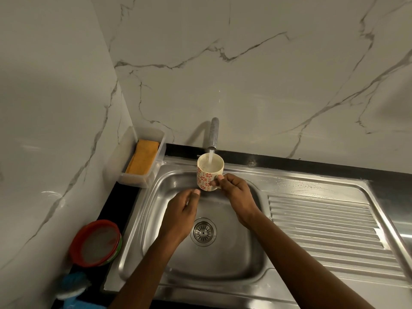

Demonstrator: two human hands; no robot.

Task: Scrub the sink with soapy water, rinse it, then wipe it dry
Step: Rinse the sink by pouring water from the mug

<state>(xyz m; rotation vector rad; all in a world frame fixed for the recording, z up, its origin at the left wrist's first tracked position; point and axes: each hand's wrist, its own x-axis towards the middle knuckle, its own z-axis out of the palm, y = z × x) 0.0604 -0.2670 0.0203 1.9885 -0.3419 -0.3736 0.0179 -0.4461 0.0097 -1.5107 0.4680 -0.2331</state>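
Forearms enter from the bottom edge, both over the sink (223, 262). At near left on the black bench (121, 198) I see a blue scrubber (73, 284), partly cut off. Behind it sits a round tub with a red lid (95, 244). Drain strainer (204, 230) is mid-basin, between the two wrists. Ribbed drainboard (323, 224) runs off to the right, with droplets on its far edge.

Left hand (181, 211) is relaxed, fingers loosely curled, gripping nothing. Its thumb tip is just beside the mug's base; I can't confirm contact. Right hand (234, 192) pinches the handle side of a white mug with a red flower print (207, 175), held upright over the far part of the basin.

Tap (214, 134) is running, and the water stream (210, 158) drops straight into the mug. Far left, a clear tray (161, 141) against the marble wall (267, 74) holds an orange sponge (142, 158).
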